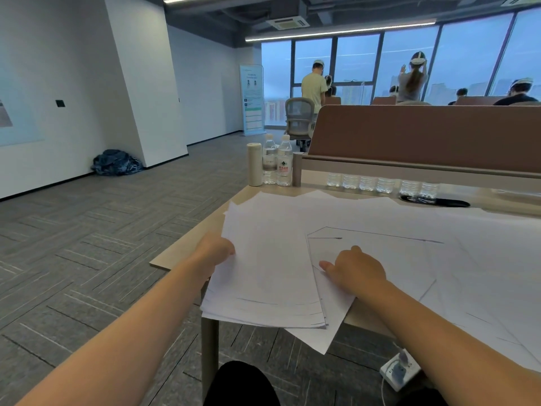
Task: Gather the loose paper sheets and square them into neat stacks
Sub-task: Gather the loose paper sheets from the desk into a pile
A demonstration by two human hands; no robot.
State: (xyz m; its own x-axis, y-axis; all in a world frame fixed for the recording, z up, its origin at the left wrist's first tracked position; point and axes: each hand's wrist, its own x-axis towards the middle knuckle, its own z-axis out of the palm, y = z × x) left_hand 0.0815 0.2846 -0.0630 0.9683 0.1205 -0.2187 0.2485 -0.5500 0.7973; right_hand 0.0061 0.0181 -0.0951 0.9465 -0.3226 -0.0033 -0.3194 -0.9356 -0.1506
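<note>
Paper stack (269,276) in left hand (215,250); label (283,168) blurred.

At frame centre our left hand (215,249) grips the paper stack (263,276) by its left edge; our right hand (355,269) rests on loose sheets (395,256) beside it
</note>
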